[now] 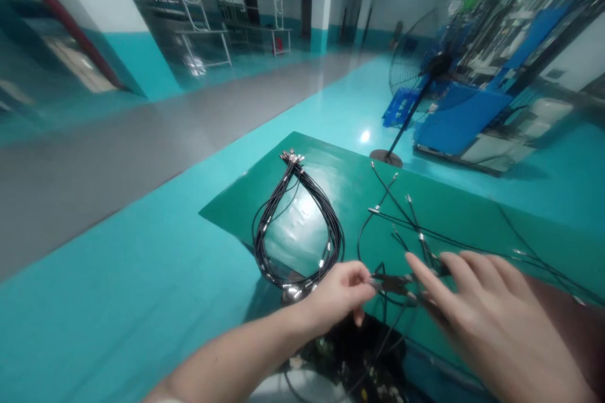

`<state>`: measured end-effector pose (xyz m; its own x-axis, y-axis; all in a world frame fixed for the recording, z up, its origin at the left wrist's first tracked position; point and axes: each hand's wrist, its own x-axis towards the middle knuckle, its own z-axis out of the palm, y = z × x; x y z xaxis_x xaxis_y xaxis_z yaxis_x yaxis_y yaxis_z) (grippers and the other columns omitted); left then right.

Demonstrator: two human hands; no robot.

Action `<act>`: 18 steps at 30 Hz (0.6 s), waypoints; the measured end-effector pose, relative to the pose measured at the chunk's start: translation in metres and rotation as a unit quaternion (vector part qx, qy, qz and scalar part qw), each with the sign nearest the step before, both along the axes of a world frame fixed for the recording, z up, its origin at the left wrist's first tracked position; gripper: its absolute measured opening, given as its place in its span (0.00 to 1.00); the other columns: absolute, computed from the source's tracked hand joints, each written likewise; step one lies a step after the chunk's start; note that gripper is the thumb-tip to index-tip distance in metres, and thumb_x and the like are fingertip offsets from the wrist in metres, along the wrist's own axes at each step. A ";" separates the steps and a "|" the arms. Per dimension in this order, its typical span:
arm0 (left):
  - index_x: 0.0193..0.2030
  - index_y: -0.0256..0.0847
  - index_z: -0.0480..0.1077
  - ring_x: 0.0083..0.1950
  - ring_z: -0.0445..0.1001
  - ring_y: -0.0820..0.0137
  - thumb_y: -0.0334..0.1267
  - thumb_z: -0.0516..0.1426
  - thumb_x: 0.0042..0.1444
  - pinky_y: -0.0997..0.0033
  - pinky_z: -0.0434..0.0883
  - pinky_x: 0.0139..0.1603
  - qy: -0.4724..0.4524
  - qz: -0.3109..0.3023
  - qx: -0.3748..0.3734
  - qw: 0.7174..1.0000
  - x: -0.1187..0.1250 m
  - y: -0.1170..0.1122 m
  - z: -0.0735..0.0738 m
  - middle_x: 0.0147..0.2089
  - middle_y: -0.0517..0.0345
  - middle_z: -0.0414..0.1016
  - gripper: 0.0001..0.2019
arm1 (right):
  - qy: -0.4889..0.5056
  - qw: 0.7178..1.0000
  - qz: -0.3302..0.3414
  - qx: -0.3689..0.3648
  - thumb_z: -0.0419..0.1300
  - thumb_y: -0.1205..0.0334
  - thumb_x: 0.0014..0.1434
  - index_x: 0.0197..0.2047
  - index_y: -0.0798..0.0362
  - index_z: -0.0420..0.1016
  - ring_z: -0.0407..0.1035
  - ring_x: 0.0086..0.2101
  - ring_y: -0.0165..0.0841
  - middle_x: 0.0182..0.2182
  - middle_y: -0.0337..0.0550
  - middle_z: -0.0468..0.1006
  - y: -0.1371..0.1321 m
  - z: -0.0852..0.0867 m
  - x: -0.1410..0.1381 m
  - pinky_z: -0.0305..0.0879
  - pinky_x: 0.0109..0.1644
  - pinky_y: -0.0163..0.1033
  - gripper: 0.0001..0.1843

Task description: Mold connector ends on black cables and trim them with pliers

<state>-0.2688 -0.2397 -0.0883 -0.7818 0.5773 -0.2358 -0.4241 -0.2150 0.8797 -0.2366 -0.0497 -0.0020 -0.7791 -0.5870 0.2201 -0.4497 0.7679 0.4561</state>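
My right hand (pixel 491 308) is wrapped round a pair of pliers (pixel 394 283), whose dark jaws point left. Close to the jaw tips, my left hand (pixel 344 293) pinches a small end piece of a black cable; its exact shape is blurred. Loose black cables (pixel 444 234) with silver metal ends lie across the green table mat (pixel 331 157), beyond and beside my right hand. Left of them rests a looped bundle of black cables (pixel 333 217), its metal ends gathered at the far tip. The bundle's near side hangs by the mat's edge, just behind my left hand.
A standing fan (pixel 439 66) is on the floor past the table. Behind it are a blue machine (pixel 466 116) and a blue crate (pixel 401 107). White-framed work tables (pixel 205 47) stand far back, and a pillar (pixel 113 25) rises at the left.
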 end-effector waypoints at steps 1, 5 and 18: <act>0.27 0.38 0.59 0.14 0.60 0.80 0.41 0.58 0.43 0.80 0.57 0.15 -0.003 -0.004 0.002 1.000 0.000 0.001 0.000 0.19 0.70 0.57 0.12 | -0.001 1.000 -0.002 0.004 0.49 0.61 0.54 0.53 0.48 0.68 0.61 0.38 0.50 0.35 0.55 0.69 0.002 0.001 0.001 0.55 0.41 0.55 0.22; 0.27 0.38 0.59 0.15 0.61 0.80 0.41 0.57 0.44 0.80 0.57 0.15 0.004 -0.019 -0.011 1.000 -0.001 0.005 -0.001 0.19 0.69 0.58 0.11 | 0.005 1.000 -0.022 0.012 0.50 0.60 0.54 0.52 0.48 0.69 0.62 0.36 0.48 0.35 0.55 0.69 0.005 -0.004 0.005 0.55 0.39 0.53 0.22; 0.26 0.37 0.61 0.17 0.58 0.79 0.37 0.50 0.47 0.77 0.63 0.15 -0.110 -0.031 0.051 0.992 0.009 0.019 -0.026 0.20 0.64 0.60 0.06 | -0.110 0.986 -0.113 -0.050 0.57 0.59 0.50 0.46 0.49 0.72 0.68 0.22 0.36 0.25 0.43 0.74 0.020 -0.062 0.028 0.55 0.22 0.36 0.18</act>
